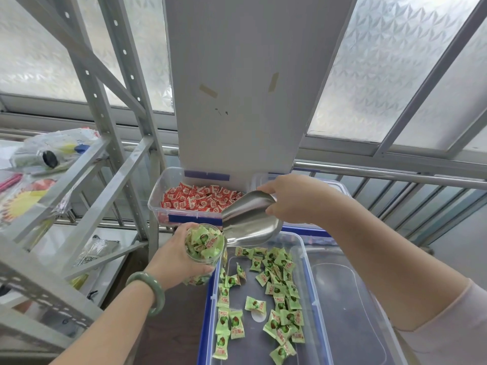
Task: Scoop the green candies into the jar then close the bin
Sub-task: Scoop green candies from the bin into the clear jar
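The left hand (172, 255) grasps a clear round plastic jar (204, 247), brimful of green-wrapped candies, at the near-left corner of the blue-rimmed clear plastic bin (308, 280). The right hand (295, 200) clenches the handle of a shiny metal scoop (249, 223) — tilted, its lip touching the jar's rim. More green-wrapped candies (276, 293) lie scattered in the bin — a far bin (155, 196) holds red ones.

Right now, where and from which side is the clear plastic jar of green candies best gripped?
Around the side wall of the clear plastic jar, below its open rim, coming from the left as the left hand does. The mouth faces up and brims with candies, and the metal scoop crowds its right edge.
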Available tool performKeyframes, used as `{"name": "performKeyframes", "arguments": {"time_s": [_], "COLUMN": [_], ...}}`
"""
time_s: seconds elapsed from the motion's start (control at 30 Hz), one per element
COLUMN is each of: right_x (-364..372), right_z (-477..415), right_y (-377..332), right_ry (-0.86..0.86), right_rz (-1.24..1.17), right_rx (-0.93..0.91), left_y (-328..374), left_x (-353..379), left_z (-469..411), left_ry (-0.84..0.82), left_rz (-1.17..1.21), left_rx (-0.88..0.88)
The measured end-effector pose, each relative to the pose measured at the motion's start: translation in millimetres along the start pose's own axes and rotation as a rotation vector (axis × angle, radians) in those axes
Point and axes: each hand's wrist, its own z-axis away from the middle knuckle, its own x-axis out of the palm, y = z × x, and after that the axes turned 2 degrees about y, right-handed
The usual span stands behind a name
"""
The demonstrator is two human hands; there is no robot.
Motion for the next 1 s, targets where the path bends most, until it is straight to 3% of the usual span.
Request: {"name": "performKeyframes", "arguments": {"time_s": [0.33, 0.77, 0.87, 1.0], "right_x": [20, 60, 65, 75], "right_z": [0, -16, -18, -15], "right_y": [-6, -26, -14, 12], "right_ry": [-0.002, -0.02, -0.017, 0.003], "right_rz": [-0.27, -0.262, -0.369, -0.691], "right_rx": [-0.021, -0.033, -0.014, 0.127], "left_y": [-2, -10, -11, -16], "left_x": [-4, -1, -2, -5], "left_z": [7, 14, 11, 5], "left_ry": [0.017, 0.055, 0.044, 0.072], "left_rz": [0.093, 0.116, 0.114, 0.084], "left_rx": [0.003, -0.05, -0.054, -0.065]}}
